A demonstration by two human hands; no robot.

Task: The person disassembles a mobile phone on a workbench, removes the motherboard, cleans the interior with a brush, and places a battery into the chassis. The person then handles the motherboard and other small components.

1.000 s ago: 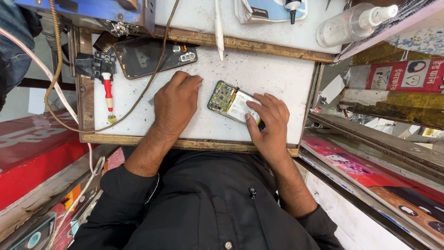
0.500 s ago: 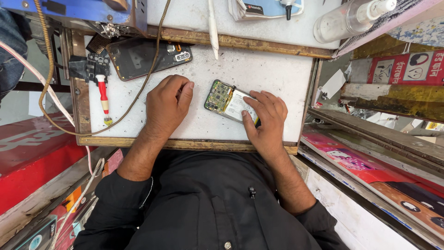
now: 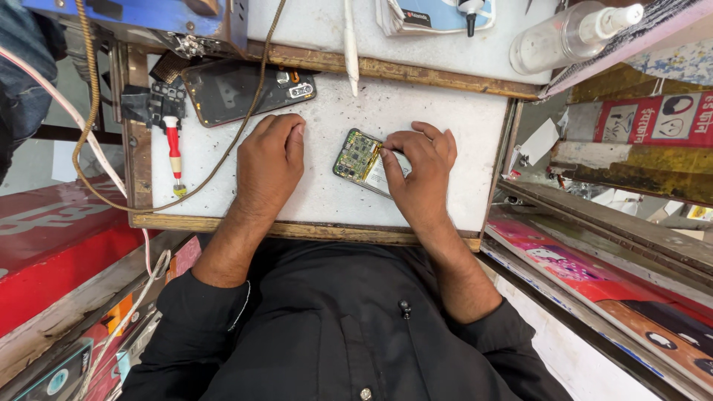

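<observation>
White worktop, opened phone under right hand fingertips, pinching it, left hand flat, empty, just beside.

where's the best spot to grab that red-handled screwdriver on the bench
Grip the red handle of the screwdriver, coming from above. It lies flat on the white bench top, tip toward the person, with bare surface on both sides. The left hand is probably nearest.

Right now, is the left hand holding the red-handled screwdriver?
No: the left hand rests flat and empty on the white work board, while the red-handled screwdriver lies apart near the board's edge.
</observation>
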